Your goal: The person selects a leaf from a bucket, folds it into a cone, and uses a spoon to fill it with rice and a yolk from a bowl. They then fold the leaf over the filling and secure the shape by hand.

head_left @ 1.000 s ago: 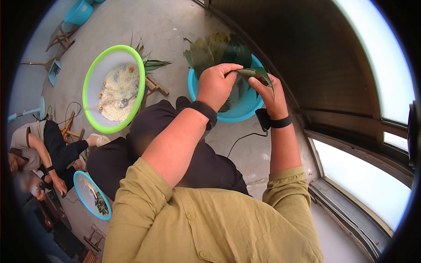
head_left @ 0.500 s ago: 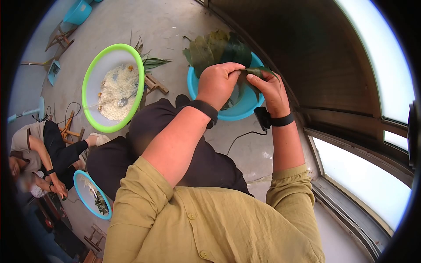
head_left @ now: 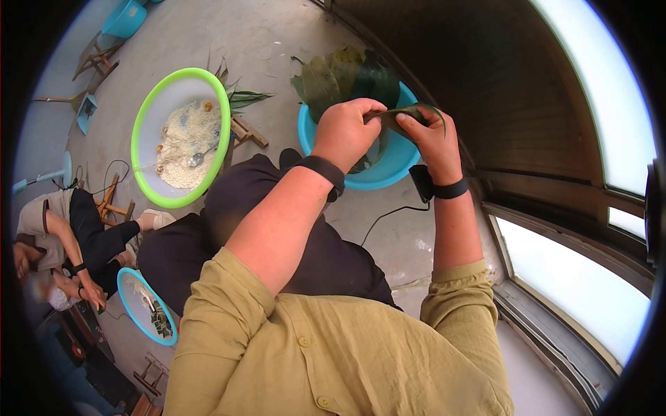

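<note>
Over the blue basin (head_left: 303, 135), my left hand (head_left: 345, 135) is closed, its thumb and fingers pinching one end of a long green leaf (head_left: 397, 113). Closed on the leaf's other end is my right hand (head_left: 437, 144), with a narrow tip curling above its fingers. The leaf is stretched and folded between both hands; its exact fold is partly hidden by the fingers. Broad dark green leaves (head_left: 340, 78) lean on the far rim of the basin, just beyond my left hand. Dark straps circle both my wrists.
Left of my knees stands a green-rimmed basin (head_left: 142, 173) of white rice with a spoon (head_left: 196, 159). Narrow leaves (head_left: 246, 98) lie behind it. Another person (head_left: 66, 229) sits far left near a smaller blue-rimmed basin (head_left: 132, 305). A dark panel (head_left: 534, 104) rises at right.
My right hand has shifted slightly right and turned, drawing the leaf out flatter between the hands. My left hand stays almost in place. The leaf's hanging part no longer droops below.
</note>
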Demonstrator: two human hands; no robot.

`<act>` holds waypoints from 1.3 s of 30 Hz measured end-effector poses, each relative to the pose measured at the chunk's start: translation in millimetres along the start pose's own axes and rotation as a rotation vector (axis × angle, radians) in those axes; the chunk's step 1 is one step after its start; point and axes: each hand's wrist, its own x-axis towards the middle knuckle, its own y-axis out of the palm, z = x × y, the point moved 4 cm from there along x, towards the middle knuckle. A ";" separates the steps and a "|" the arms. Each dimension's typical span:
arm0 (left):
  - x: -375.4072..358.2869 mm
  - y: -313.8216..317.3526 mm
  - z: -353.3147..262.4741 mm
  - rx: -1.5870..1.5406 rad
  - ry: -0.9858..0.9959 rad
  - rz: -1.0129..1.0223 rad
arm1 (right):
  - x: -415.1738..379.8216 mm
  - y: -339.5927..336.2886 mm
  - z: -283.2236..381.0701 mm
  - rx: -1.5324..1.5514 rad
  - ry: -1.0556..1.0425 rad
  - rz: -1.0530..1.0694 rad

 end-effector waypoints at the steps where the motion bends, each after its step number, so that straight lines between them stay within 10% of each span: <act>1: 0.0 -1.4 -0.3 0.004 -0.023 0.005 | -0.1 0.3 -2.1 0.004 -0.024 0.000; 12: 5.9 -2.8 21.4 -0.330 -0.159 -0.109 | -20.1 27.3 6.1 -0.604 -0.750 -0.177; 24: 5.9 -1.8 2.8 -0.118 0.032 0.000 | -18.7 4.7 -17.8 0.027 -0.136 -0.119; 39: 2.0 -7.4 -7.3 -0.004 0.079 -0.078 | -17.4 7.8 -5.1 -0.147 -0.271 -0.106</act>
